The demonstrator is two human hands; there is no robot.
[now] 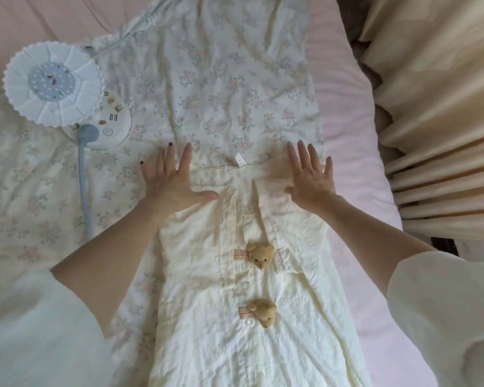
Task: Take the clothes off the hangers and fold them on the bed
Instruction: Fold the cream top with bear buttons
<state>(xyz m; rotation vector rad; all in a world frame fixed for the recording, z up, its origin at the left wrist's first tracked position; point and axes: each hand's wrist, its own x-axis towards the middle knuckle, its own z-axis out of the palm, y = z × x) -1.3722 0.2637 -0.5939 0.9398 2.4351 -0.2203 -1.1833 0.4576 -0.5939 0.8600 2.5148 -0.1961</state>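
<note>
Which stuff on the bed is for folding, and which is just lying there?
For folding: the cream garment with bear buttons, pressed flat by the left hand and right hand; the floral garment above it.
Just lying there: the lamp, the curtain.

Garment (235, 317) flat on bed (355, 152), partly over floral dress (221, 88) lying beyond. Lamp (53, 82) left of dress. Curtain (444, 107) right of bed.

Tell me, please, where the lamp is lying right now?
In the head view the lamp lies on the floral quilt at the upper left, just beyond the left hand, beside the floral garment.
</note>
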